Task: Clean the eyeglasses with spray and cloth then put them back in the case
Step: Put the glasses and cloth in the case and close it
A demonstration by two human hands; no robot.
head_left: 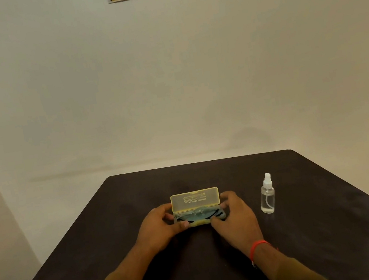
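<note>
Head view, the only one given: case (196,207) lies on the dark table (325,226) between the two hands, its long axis running straight across from one hand to the other. The translucent yellow lid (195,200) stands raised on the far side, so the tray opens toward the person. The left hand (162,224) grips the case's left end, thumb along the near edge and fingers curled round the far side; the right hand (235,214) grips the right end the same way, a red thread at its wrist (258,248). Both hands are closed on the case — neither holds anything else.

Inside the tray, dark eyeglasses (214,215) lie lengthwise with a bluish cloth (194,215) bunched over their middle; how the temples are folded I cannot tell. These contents sit just inward of both sets of fingertips, roughly equally close to either hand.

The spray bottle (267,195) stands upright beyond the right hand, well clear of the case and on the side away from the left hand — the right hand is plainly the nearer one to it.

My judgement: nothing is cleaned yet, and the next move is lifting cloth and glasses up out of the tray, which means one hand steadying an end while the other reaches inward along the case's length.
</note>
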